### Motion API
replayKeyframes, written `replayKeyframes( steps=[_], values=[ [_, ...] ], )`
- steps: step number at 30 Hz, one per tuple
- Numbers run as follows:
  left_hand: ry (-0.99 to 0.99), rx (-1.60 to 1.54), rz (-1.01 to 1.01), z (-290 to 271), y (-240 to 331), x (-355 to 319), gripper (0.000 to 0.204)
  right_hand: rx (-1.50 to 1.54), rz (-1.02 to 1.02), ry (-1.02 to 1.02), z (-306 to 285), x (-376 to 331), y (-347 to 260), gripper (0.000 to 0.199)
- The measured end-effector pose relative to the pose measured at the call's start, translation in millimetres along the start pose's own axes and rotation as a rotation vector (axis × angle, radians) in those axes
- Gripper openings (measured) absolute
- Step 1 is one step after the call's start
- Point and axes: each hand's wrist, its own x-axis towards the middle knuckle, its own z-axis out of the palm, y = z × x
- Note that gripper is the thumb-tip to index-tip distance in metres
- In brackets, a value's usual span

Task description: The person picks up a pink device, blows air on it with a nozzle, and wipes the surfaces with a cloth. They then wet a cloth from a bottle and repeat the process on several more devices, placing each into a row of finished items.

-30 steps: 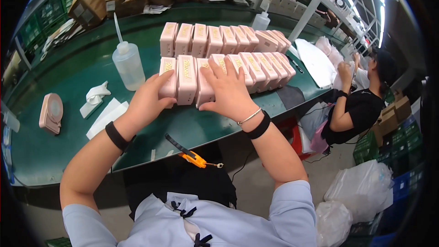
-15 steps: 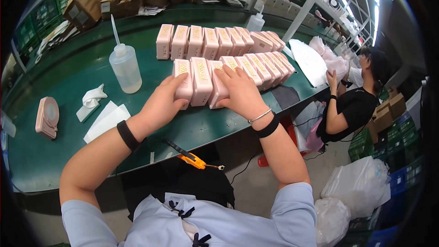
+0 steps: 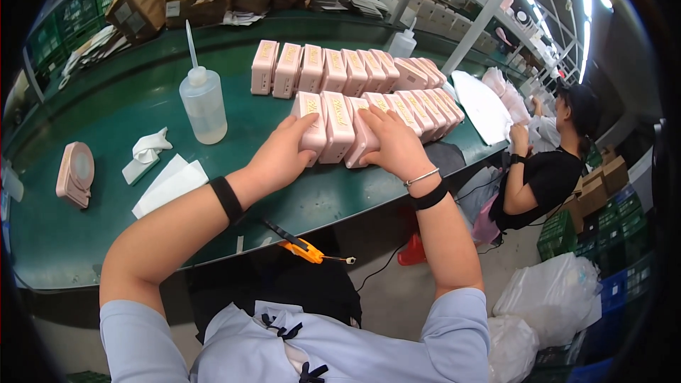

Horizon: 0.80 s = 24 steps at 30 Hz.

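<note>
1. My left hand (image 3: 282, 158) is cupped against the left end of the near row of pink boxes (image 3: 376, 122), fingers curled over the first box and thumb on its side face.
2. My right hand (image 3: 392, 143) lies flat over the third and fourth boxes of that row, fingers spread and pressing; between them the two hands clamp a small batch of about three boxes.
3. That batch sits at the near left end of the row, on the bench, touching its neighbours.
4. Judged progress: two rows stand packed edge to edge, the far row (image 3: 333, 69) complete in appearance; the near row's left end looks under alignment, so squaring up is unfinished.
5. One pink round-faced unit (image 3: 74, 173) lies apart at the far left, unboxed.
6. On the green bench (image 3: 106, 241) are a clear squeeze bottle (image 3: 203, 103), white cloths (image 3: 159, 170) and an orange-handled tool (image 3: 301, 247) at the front edge.
7. Brown cartons (image 3: 142, 10) line the rear. A co-worker (image 3: 546, 170) in a black top sits at the right end; green crates and white bags stand on the floor.
</note>
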Motion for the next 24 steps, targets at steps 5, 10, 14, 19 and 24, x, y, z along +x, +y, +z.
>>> replayKeyframes(
  steps=[5, 10, 14, 19, 24],
  values=[
    [0.063, -0.066, 0.051, 17.5, -14.6, 14.2, 0.068, -0.007, 0.014, 0.005, -0.1, 0.0, 17.4, 0.09],
    [0.002, -0.151, -0.1, 30.1, -14.8, 30.9, 0.063, 0.009, 0.031, -0.003, -2.7, 1.0, 38.8, 0.09],
    [-0.086, -0.25, -0.183, 42.5, -5.2, 44.6, 0.063, -0.005, 0.079, -0.016, -7.8, -3.6, 57.3, 0.089],
    [-0.14, -0.385, -0.074, 62.2, -13.6, 54.9, 0.064, 0.007, 0.103, -0.005, -12.7, -4.5, 74.7, 0.085],
    [-0.312, -0.414, -0.029, 55.7, -9.7, 56.4, 0.059, -0.042, 0.134, 0.04, -14.2, -14.4, 84.1, 0.078]
  ],
)
